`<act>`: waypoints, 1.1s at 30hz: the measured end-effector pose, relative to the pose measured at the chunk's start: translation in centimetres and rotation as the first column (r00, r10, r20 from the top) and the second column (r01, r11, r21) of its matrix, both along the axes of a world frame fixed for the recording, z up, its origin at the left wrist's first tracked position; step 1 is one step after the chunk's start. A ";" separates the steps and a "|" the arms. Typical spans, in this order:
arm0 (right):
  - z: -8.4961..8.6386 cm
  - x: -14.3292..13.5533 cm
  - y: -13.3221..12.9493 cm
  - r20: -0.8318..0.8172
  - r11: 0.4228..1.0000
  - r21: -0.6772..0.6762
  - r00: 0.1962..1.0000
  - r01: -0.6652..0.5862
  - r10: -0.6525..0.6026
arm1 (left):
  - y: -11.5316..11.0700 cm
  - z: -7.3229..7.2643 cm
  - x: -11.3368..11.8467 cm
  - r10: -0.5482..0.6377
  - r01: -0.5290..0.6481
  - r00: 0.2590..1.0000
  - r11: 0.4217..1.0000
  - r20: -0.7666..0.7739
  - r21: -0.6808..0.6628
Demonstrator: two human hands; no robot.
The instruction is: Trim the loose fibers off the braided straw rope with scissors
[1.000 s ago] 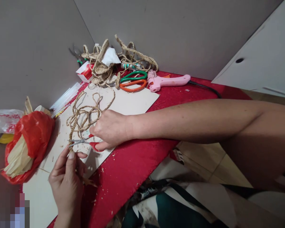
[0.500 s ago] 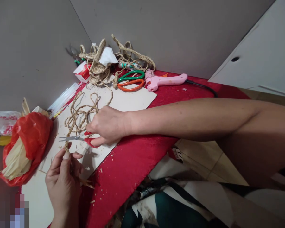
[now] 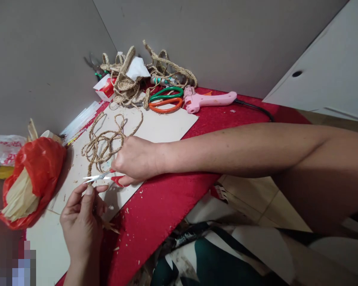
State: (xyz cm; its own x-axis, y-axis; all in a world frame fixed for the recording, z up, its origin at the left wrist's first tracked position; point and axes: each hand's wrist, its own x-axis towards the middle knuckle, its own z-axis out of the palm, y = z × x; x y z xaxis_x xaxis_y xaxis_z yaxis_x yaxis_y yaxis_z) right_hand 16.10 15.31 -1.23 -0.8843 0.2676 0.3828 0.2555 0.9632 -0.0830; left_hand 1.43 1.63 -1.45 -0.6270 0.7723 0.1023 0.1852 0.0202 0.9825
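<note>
My right hand (image 3: 134, 159) is closed around the red handles of a small pair of scissors (image 3: 100, 177). Their slim blades are parted and cross a braided straw cord (image 3: 103, 145) just above my left fingertips. My left hand (image 3: 85, 210) pinches that cord between thumb and index finger, the other fingers curled loosely. Frayed straw strands hang out below the left palm. Beyond the blades, the rest of the cord lies in loose loops on a white board (image 3: 164, 129).
A pink glue gun (image 3: 211, 101) with a black cable and scissors with green and orange handles (image 3: 166, 100) lie behind. More braided cord (image 3: 127, 85) is heaped by the wall. At left are clear sticks (image 3: 82, 119) and a red plastic bag (image 3: 44, 167) holding pale husks.
The scissors have moved slightly down and right, and their blades now sit closer to my left fingertips. My left hand has shifted a little to the right, still pinching the cord.
</note>
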 end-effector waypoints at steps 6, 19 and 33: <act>1.0 0.2 0.0 0.109 0.995 -0.103 0.994 0.002 0.009 | 0.1 0.2 -0.3 0.001 -0.002 0.996 1.000 0.088 0.010; 1.3 0.5 0.8 0.033 0.987 -0.123 0.995 0.099 -0.096 | 0.2 0.5 -1.1 0.034 -0.037 0.979 0.999 0.202 0.013; 0.7 0.6 0.5 0.067 0.991 -0.136 0.998 0.016 -0.007 | 0.5 0.4 -1.9 -0.074 0.109 0.943 0.990 0.324 -0.091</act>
State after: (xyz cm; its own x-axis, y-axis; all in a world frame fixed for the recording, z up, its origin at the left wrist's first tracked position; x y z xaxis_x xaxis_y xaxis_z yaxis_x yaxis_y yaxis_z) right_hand 16.72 15.83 -0.49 -0.9030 0.3237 0.2823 0.2761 0.9410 -0.1959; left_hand -0.51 2.17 -1.06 -0.5396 0.8231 -0.1769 -0.1318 0.1250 0.9834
